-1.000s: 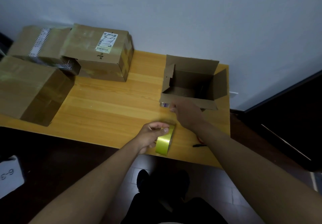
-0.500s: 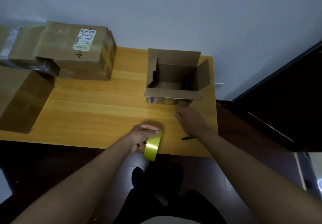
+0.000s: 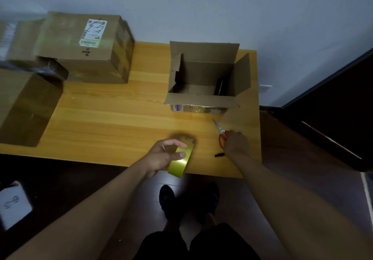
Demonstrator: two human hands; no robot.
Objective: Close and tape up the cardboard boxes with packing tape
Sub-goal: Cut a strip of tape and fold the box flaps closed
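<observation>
Head view, looking down over a wooden table [image 3: 121,122]. The left hand [image 3: 163,157] grips the roll of packing tape [image 3: 180,162] at the table's near edge, thumb across the roll's shiny outer band and fingers curled over its top; the roll stands on edge and tilts. The right hand [image 3: 236,142] lies at about 3 o'clock from the tape, fingers curled down onto the red handles of a pair of scissors [image 3: 221,133], whose blades point toward 11 o'clock on the tabletop. Whether the fingers are through the handle loops I cannot tell. A small black object [image 3: 219,155] lies on the table just beside that wrist.

The open cardboard box [image 3: 203,78] stands at 12 o'clock from both hands, apart from them, its four flaps up or folded outward and a dark item leaning inside against its right wall. At 10 o'clock from the tape sits a closed box with a shipping label [image 3: 86,47]. Further left are two more closed boxes, blurred: one at the far left [image 3: 18,37], one nearer [image 3: 26,106] overhanging the table's near edge.
</observation>
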